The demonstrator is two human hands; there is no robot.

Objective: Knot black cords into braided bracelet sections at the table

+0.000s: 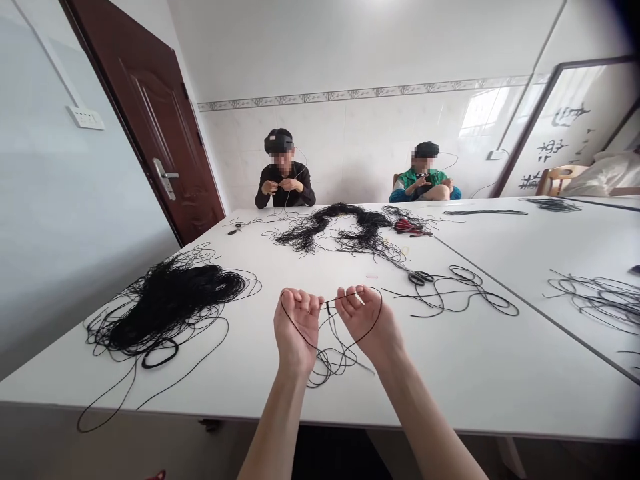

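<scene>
My left hand (297, 330) and my right hand (367, 317) hang palms up just above the white table (450, 377). Between their fingertips, each pinches a thin black cord (345, 299) with a small dark join or knot near the middle. The cord's long ends curve down around both hands. A loose tangle of the same cord (333, 363) lies under and between my wrists. To the right of my right hand sit black-handled scissors (421, 278) among looser cord (463, 297).
A large heap of black cord (165, 307) lies left of my hands, and another (340, 230) lies farther across the table. Red-handled tools (410, 227) lie beyond it. Two seated people (285, 179) (423, 181) work with their hands at the far edge. More cord (595, 300) lies on an adjoining table.
</scene>
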